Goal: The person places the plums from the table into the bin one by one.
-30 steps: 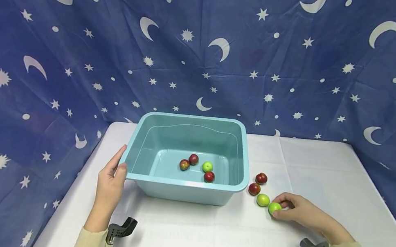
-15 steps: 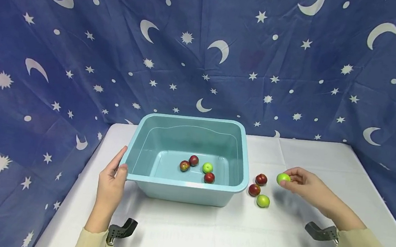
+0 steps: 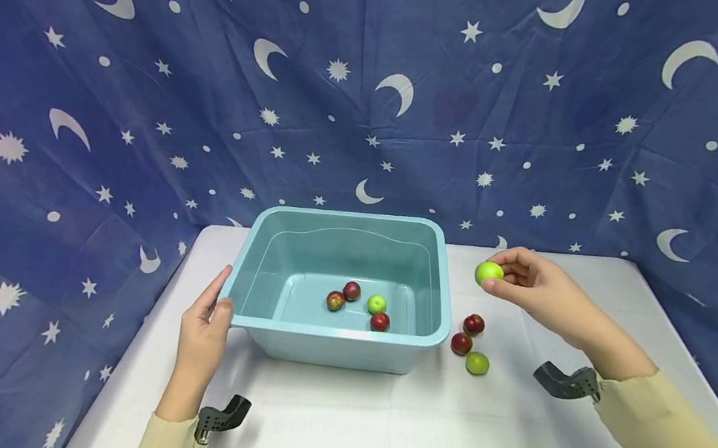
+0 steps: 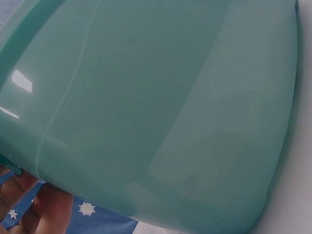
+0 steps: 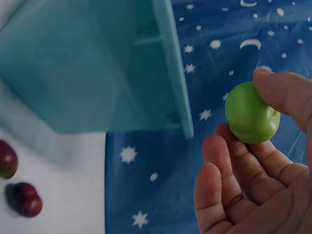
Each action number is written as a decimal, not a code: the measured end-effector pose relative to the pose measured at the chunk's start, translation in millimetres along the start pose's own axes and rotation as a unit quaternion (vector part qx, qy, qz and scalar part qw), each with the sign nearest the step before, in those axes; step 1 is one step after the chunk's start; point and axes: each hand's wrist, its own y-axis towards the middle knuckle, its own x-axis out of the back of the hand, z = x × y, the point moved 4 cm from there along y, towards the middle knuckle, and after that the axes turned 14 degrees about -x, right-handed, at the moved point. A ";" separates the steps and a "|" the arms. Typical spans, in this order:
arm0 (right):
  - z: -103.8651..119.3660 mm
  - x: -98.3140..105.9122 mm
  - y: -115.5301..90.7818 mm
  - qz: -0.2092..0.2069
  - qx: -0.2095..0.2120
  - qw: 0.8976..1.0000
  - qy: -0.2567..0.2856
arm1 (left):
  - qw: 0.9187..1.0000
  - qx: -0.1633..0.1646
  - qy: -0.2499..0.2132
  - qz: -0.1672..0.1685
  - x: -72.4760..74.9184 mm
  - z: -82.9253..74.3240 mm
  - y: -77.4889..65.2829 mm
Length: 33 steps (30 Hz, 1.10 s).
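Note:
My right hand (image 3: 533, 283) pinches a small green plum-like fruit (image 3: 490, 273) between thumb and fingers. It is up in the air to the right of a light-blue plastic tub (image 3: 337, 348). In the right wrist view the green fruit (image 5: 251, 113) shows a stem dimple and is apart from the tub's rim (image 5: 178, 73). With my left hand (image 3: 203, 332) I hold the tub's left rim near the front corner; in the left wrist view the tub wall (image 4: 161, 112) hides part of the fingers (image 4: 53, 207). Inside the tub lie several red fruits (image 3: 380, 321) and one green fruit (image 3: 377, 303).
On the white table (image 3: 334, 430), right of the tub, sit two dark red fruits (image 3: 461, 343) and another green fruit (image 3: 478, 363). A blue cloth (image 3: 320, 100) with moons and stars hangs behind. Black camera mounts (image 3: 224, 414) are on both wrists.
My right hand has lifted the green fruit off the table, raised it away from me, then brought it left toward the tub. The left hand keeps its place on the rim.

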 end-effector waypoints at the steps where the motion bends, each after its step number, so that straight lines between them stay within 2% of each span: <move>1: 4.1 -1.2 -0.1 0.002 0.001 1.000 0.000 | 1.000 -0.002 0.000 0.000 0.0 0.1 -0.1; 8: 27.9 -6.6 3.4 0.012 0.030 0.999 0.012 | 1.000 -0.003 0.002 -0.004 1.1 35.4 -4.6; 13: 43.8 -10.4 7.1 0.009 0.037 0.999 0.015 | 1.000 -0.004 0.017 -0.004 1.6 41.4 -5.3; 21: 68.2 -21.4 18.8 0.023 0.061 0.998 0.001 | 1.000 0.001 0.012 -0.006 0.8 36.2 -4.2; 28: 87.3 -35.8 28.9 0.036 0.079 0.996 -0.005 | 1.000 0.006 0.018 -0.003 0.0 2.8 -0.8; 33: 97.2 -46.4 35.3 0.038 0.079 0.996 0.004 | 1.000 0.007 0.019 -0.004 0.0 -1.7 -0.9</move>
